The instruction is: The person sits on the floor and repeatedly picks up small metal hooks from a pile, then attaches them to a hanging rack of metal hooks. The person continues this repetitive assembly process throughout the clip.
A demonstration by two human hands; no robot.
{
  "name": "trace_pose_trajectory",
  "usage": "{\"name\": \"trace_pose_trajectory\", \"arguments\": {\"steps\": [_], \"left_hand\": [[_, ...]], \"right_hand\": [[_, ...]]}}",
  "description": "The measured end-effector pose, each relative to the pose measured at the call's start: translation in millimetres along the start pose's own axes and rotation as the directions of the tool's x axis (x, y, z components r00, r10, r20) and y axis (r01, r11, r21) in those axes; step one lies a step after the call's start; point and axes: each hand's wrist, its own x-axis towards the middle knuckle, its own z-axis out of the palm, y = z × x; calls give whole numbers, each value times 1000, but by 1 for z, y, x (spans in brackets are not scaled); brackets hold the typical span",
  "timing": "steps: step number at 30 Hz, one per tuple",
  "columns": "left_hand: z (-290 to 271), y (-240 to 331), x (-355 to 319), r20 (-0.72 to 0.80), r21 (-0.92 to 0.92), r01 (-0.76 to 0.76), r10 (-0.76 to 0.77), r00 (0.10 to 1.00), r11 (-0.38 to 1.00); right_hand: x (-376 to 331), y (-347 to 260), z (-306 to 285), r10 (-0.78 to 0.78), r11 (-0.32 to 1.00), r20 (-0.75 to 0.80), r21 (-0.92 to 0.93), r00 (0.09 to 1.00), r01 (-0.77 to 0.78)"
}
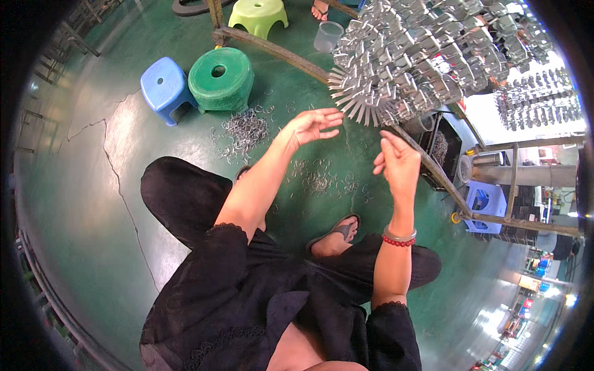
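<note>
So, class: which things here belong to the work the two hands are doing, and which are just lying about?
In the work:
- left hand, open, reaching toward the rack
- right hand, fingers pinched; whether it holds anything cannot be told
- rack of hung metal pieces
- loose metal hooks on the floor

Lying about:
- blue stool
- green stool
- lime stool
- clear plastic cup

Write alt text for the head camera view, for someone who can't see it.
A seated person raises both hands, left hand open, right hand with fingers drawn together, toward a rack of hanging metal parts. Metal hooks litter the green floor near plastic stools.
</note>
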Motion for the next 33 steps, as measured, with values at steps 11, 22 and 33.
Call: {"name": "trace_pose_trajectory", "arguments": {"steps": [11, 22, 33], "left_hand": [[-9, 30, 25, 30, -56, -24, 26, 999, 998], [-7, -11, -3, 55, 24, 98, -99, 994, 995], [71, -11, 8, -75, 372, 198, -184, 980, 907]], "right_hand": [[47, 27, 63, -105, 983, -281, -172, 954, 58], [92, 38, 74, -278, 920, -408, -372, 869, 120], [53, 51, 35, -235, 795, -296, -607, 926, 8]]}}
